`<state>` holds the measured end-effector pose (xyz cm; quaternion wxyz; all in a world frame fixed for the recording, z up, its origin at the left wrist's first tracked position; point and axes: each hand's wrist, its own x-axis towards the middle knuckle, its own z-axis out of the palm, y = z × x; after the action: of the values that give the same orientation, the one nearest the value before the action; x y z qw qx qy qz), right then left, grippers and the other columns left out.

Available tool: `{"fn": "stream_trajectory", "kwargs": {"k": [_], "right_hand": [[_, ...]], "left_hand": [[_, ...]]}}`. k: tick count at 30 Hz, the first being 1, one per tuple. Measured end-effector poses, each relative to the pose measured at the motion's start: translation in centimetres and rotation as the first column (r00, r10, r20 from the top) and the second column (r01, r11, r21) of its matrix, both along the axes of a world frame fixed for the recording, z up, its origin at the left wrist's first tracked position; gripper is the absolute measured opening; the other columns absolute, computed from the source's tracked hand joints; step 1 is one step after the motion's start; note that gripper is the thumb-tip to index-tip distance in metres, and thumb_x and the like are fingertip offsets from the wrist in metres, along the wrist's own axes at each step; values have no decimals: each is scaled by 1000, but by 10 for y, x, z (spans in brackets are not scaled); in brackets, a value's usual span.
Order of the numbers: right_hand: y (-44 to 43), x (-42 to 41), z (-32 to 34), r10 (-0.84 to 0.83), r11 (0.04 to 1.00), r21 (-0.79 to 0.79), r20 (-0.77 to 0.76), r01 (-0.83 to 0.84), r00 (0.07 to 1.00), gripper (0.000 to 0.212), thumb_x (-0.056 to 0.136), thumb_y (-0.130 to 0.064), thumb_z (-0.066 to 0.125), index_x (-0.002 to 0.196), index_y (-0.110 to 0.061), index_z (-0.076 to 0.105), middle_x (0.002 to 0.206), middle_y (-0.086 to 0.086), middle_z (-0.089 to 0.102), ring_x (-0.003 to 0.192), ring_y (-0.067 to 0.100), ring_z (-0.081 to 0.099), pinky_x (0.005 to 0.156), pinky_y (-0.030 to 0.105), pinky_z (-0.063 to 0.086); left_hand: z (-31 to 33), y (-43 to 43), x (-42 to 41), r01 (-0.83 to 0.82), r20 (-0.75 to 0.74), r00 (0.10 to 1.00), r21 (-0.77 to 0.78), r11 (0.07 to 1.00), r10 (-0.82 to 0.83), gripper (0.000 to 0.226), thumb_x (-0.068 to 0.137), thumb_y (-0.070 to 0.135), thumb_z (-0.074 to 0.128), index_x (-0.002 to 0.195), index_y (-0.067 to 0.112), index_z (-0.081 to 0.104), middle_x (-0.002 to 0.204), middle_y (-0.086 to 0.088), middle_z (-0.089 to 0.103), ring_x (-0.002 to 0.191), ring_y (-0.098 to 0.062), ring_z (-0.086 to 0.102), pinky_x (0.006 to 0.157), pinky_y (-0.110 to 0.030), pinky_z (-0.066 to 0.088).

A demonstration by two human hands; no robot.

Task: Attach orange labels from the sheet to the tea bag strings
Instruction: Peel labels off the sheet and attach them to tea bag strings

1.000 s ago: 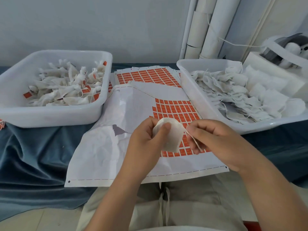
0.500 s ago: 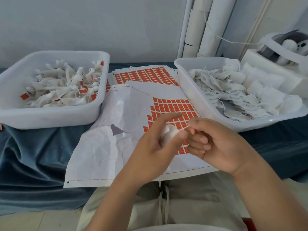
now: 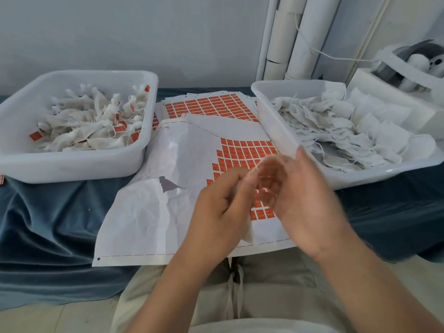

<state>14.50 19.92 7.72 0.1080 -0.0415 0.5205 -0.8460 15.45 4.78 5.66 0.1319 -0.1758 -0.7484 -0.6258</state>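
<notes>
Both hands meet close together above a person's lap, nearly touching. The left hand [image 3: 223, 207] has its fingers curled round a white tea bag [image 3: 248, 233], whose lower edge peeks out beneath the palm. The right hand [image 3: 305, 203] is smeared by motion, so whether it pinches anything cannot be told. A thin pale line, probably the string [image 3: 257, 167], rises from the left fingertips toward the right hand. Directly under and just beyond both hands lies the sheet [image 3: 149, 212], mostly bare white backing on the left hand's side. The remaining orange labels [image 3: 242, 152] sit beneath and just past the right hand's fingers, their rows running side to side. The right hand looks nearer them, so it would likely peel the next label while the left steadies the bag. Beyond the left hand stands a tub of labelled bags [image 3: 72, 165]; beyond the right, a tub of plain bags [image 3: 278, 126].
</notes>
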Motion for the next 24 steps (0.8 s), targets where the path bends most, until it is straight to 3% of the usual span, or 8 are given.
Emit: {"fn": "stream_trajectory", "kwargs": {"k": [3, 6, 9, 11, 15, 18, 21, 24], "right_hand": [[-17, 2, -12, 196, 973, 116, 46, -200, 979, 78, 105, -65, 15, 140, -14, 62, 127, 8, 74, 124, 21, 67, 102, 36, 53], [-28, -3, -7, 198, 952, 212, 130, -222, 972, 54, 115, -43, 24, 146, -14, 57, 143, 7, 67, 135, 18, 61, 100, 21, 52], [-26, 4, -9, 250, 909, 322, 83, -264, 965, 41, 113, -42, 36, 112, -43, 77, 106, -22, 75, 101, -2, 69, 83, 14, 54], [-23, 12, -11, 307, 909, 255, 126, -330, 943, 36, 106, -56, 47, 90, -47, 79, 88, -19, 70, 86, 4, 64, 84, 24, 54], [-18, 11, -18, 281, 800, 511, 143, -314, 949, 26, 98, -65, 58, 108, -45, 71, 80, -16, 66, 75, 1, 61, 78, 24, 50], [-15, 12, -21, 332, 662, 703, 35, -260, 942, 32, 98, -67, 53, 92, -41, 71, 75, -16, 62, 69, -2, 58, 78, 27, 53], [-12, 12, -19, 375, 623, 765, -108, -163, 921, 37, 103, -63, 48, 87, -38, 69, 74, -14, 59, 68, 1, 54, 73, 20, 48], [-8, 12, -18, 408, 608, 786, -188, -112, 893, 40, 108, -57, 39, 90, -38, 70, 88, -8, 67, 81, 6, 61, 75, 17, 47]], "left_hand": [[-2, 1, -2, -119, 18, 993, -50, 992, 120, 27, 105, 33, 53, 86, 35, 71, 91, 16, 68, 99, -13, 64, 85, -26, 52], [-1, -4, -5, -231, 22, 972, -100, 968, 234, 23, 103, 38, 57, 91, 42, 77, 103, 20, 65, 113, -11, 58, 90, -20, 45], [7, -11, -4, -108, 250, 966, 149, 983, 68, 27, 107, 38, 56, 93, 39, 79, 103, 11, 74, 88, -16, 74, 65, -32, 61], [13, -15, -3, -130, 405, 914, 280, 951, 6, 30, 107, 39, 55, 92, 34, 80, 102, 8, 78, 85, -15, 78, 61, -27, 60], [14, -22, -6, -245, 411, 904, 274, 930, 117, 28, 105, 43, 55, 97, 34, 80, 99, 10, 79, 91, -12, 78, 67, -21, 61], [11, -28, -8, -285, 418, 900, 353, 891, 122, 27, 106, 38, 56, 100, 28, 81, 81, 11, 74, 67, -6, 73, 54, -13, 52], [10, -33, -13, -169, 429, 887, 647, 743, -171, 35, 110, 26, 50, 93, 21, 79, 91, 2, 75, 48, -4, 48, 43, -12, 39], [9, -37, -18, -63, 321, 847, 853, 518, -425, 35, 109, 21, 49, 88, 18, 77, 88, 0, 69, 49, -3, 47, 42, -12, 39]]}}
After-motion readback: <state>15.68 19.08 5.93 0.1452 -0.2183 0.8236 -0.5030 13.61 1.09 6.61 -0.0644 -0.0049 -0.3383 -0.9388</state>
